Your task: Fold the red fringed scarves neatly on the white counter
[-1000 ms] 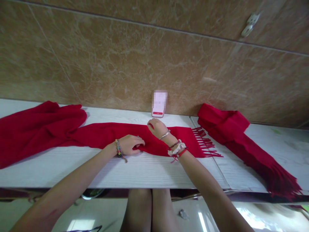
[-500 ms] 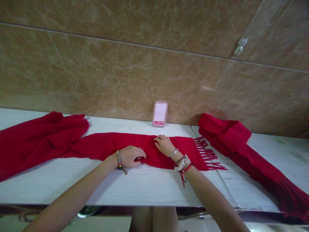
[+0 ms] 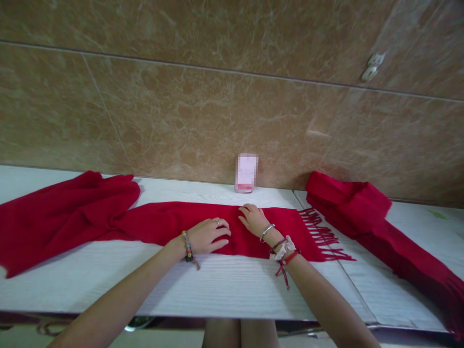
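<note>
- My left hand (image 3: 209,236) lies loosely spread on the long red scarf (image 3: 203,212), clenching nothing.
- My right hand (image 3: 254,220) rests on it too, fingers slightly bent; I cannot tell whether they pinch cloth.
- The scarf runs beneath both hands along the white table (image 3: 217,290), its fringe (image 3: 322,237) beyond my right.

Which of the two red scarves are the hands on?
The left scarf, stretched toward the middle: the left hand and right hand rest on it, while the right scarf touches neither.

White tabletop (image 3: 224,290) under fringed red scarves (image 3: 279,222), phone (image 3: 247,173)
</note>
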`<state>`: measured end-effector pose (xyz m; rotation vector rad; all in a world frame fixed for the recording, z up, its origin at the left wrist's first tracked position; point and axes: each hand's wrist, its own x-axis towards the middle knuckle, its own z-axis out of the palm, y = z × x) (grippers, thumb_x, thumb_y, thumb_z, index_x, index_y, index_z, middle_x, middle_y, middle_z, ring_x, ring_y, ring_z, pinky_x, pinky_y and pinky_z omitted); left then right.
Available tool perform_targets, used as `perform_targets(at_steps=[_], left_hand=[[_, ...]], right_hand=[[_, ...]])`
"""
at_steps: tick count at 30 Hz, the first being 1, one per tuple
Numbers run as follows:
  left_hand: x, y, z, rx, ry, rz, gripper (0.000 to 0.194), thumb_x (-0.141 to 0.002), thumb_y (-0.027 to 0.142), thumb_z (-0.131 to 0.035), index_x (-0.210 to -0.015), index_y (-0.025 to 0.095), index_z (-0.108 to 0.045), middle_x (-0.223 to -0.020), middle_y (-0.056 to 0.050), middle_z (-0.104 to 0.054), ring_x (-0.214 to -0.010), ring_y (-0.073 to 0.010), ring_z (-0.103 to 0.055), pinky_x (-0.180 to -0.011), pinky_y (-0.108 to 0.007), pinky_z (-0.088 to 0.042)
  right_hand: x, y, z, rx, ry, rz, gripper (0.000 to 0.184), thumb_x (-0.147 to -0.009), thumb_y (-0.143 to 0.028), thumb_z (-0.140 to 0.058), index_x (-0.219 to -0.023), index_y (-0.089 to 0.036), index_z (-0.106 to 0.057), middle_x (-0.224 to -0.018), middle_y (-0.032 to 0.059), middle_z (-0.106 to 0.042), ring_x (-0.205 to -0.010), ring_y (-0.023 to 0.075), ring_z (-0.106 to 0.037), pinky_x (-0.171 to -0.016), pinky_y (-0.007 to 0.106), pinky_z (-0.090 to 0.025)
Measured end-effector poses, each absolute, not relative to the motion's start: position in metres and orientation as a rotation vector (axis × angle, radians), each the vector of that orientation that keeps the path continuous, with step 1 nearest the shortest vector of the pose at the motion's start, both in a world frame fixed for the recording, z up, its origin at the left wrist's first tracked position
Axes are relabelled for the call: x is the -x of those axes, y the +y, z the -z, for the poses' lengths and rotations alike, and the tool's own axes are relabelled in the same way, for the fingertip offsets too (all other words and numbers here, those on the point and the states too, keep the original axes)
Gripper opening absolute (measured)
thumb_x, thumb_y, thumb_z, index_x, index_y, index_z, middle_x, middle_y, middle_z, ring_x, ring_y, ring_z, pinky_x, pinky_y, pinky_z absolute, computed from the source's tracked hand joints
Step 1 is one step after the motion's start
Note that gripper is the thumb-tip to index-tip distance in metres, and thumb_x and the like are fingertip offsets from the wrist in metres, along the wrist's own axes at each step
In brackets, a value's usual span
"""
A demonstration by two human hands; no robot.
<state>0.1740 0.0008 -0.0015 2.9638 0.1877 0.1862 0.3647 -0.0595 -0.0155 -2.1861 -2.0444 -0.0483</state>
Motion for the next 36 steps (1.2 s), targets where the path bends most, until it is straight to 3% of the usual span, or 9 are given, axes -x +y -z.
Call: perform_targets(at_steps=[3, 7, 13, 19, 23, 28, 32, 36], left_hand=[[-0.173, 0.010, 0.006, -2.955, 0.605, -0.102, 0.035, -0.087, 0.034, -0.032, -0.115, 0.023, -0.051, -0.122, -0.008, -0.047, -0.110, -0.0224, -0.043, -0.089, -0.040, -0.036], [-0.169, 0.017, 0.009, -2.899, 0.992, 0.073, 0.044, -0.085, 0.042, -0.034, -0.127, 0.029, -0.039, -0.138, -0.007, -0.030, -0.124, -0.0275, -0.026, -0.095, -0.049, -0.026], [-0.167, 0.023, 0.011, -2.707, 1.377, 0.132, 0.052, -0.084, 0.052, -0.024, -0.132, 0.032, -0.028, -0.143, -0.005, -0.018, -0.127, -0.0353, -0.013, -0.092, -0.063, -0.018], [-0.164, 0.028, 0.011, -2.549, 1.556, 0.230, 0.070, -0.075, 0.065, -0.028, -0.135, 0.030, -0.020, -0.144, -0.008, -0.008, -0.124, -0.0455, -0.005, -0.085, -0.070, -0.020], [-0.165, 0.026, 0.010, -2.615, 1.552, 0.197, 0.066, -0.079, 0.060, -0.026, -0.135, 0.026, -0.023, -0.143, -0.010, -0.011, -0.126, -0.0407, -0.006, -0.090, -0.065, -0.017], [-0.166, 0.027, 0.013, -2.821, 1.050, 0.171, 0.055, -0.083, 0.050, -0.030, -0.134, 0.031, -0.023, -0.143, -0.002, -0.014, -0.129, -0.0287, -0.007, -0.099, -0.054, -0.015], [-0.163, 0.035, 0.015, -2.777, 0.980, 0.234, 0.053, -0.082, 0.051, -0.030, -0.133, 0.037, -0.021, -0.143, 0.002, -0.016, -0.129, -0.0305, -0.008, -0.095, -0.062, -0.011], [-0.160, 0.039, 0.016, -2.673, 1.262, 0.219, 0.058, -0.080, 0.057, -0.027, -0.134, 0.036, -0.018, -0.143, 0.001, -0.012, -0.128, -0.0348, -0.006, -0.091, -0.066, -0.012]], right_hand=[[-0.363, -0.059, 0.018, 2.226, -2.009, 0.046, 0.036, -0.085, -0.028, -0.038, -0.117, -0.015, -0.049, -0.121, 0.0114, -0.047, -0.107, 0.0224, -0.043, -0.088, 0.036, -0.037], [-0.361, -0.059, 0.019, 2.243, -2.009, 0.034, 0.037, -0.086, -0.028, -0.036, -0.118, -0.016, -0.047, -0.123, 0.0122, -0.046, -0.109, 0.0227, -0.043, -0.088, 0.038, -0.036], [-0.362, -0.059, 0.019, 2.215, -1.993, 0.037, 0.038, -0.084, -0.028, -0.038, -0.120, -0.016, -0.046, -0.125, 0.0124, -0.045, -0.112, 0.0226, -0.041, -0.090, 0.039, -0.035], [-0.364, -0.058, 0.023, 2.186, -2.029, -0.010, 0.039, -0.086, -0.028, -0.035, -0.121, -0.017, -0.046, -0.127, 0.0107, -0.044, -0.116, 0.0214, -0.038, -0.094, 0.038, -0.033], [-0.363, -0.058, 0.023, 2.194, -2.006, -0.004, 0.038, -0.085, -0.028, -0.036, -0.121, -0.017, -0.046, -0.127, 0.0105, -0.044, -0.117, 0.0212, -0.038, -0.094, 0.038, -0.033], [-0.361, -0.058, 0.021, 2.066, -2.060, 0.084, 0.042, -0.084, -0.030, -0.040, -0.124, -0.015, -0.043, -0.132, 0.0124, -0.038, -0.122, 0.0227, -0.031, -0.098, 0.040, -0.029], [-0.359, -0.060, 0.026, 1.902, -2.267, 0.025, 0.047, -0.085, -0.038, -0.038, -0.128, -0.018, -0.037, -0.134, 0.0103, -0.037, -0.124, 0.0214, -0.029, -0.100, 0.042, -0.024], [-0.359, -0.062, 0.031, 2.004, -2.292, -0.042, 0.047, -0.087, -0.042, -0.030, -0.130, -0.022, -0.035, -0.138, 0.0078, -0.030, -0.127, 0.0226, -0.023, -0.100, 0.045, -0.021]])
